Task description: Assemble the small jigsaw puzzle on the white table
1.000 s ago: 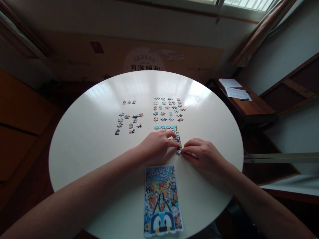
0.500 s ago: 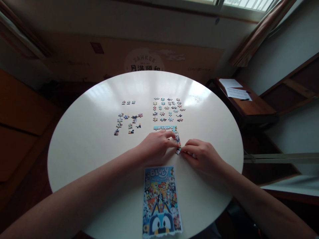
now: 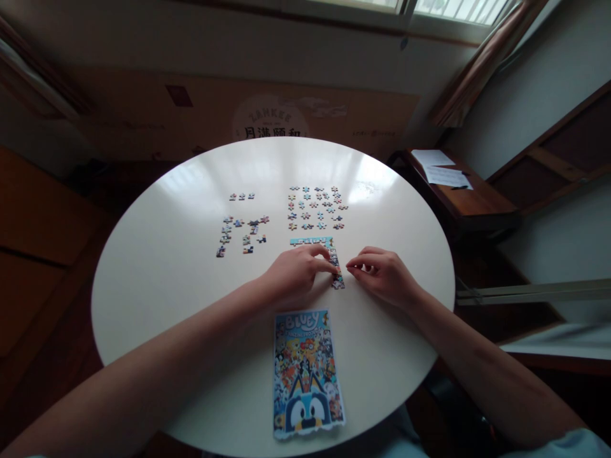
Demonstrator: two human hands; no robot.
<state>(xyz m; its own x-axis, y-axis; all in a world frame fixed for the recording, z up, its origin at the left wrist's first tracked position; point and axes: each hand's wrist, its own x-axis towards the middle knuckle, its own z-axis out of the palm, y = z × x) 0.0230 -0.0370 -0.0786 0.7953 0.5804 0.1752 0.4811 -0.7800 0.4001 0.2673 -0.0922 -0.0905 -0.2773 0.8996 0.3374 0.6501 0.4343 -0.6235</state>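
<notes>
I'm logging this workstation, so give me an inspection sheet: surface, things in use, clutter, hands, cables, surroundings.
Surface: pale, rounded tabletop, with glare toward the far side.
Things in use: partly joined puzzle strip; separate pieces beyond it; other pieces to its left; picture sheet nearest the person.
Clutter: papers on the side table.
Left hand: fingers on the strip.
Right hand: beside the strip, apart from it; whether it holds anything is unclear.
Cables: nothing seen on the tabletop.
Surroundings: window, curtain, printed panel behind.

On the table point(image 3: 143, 273) — sheet point(image 3: 309, 375) in front, joined puzzle pieces point(image 3: 338, 278) behind it, loose pieces point(image 3: 313, 205) beyond and left.
</notes>
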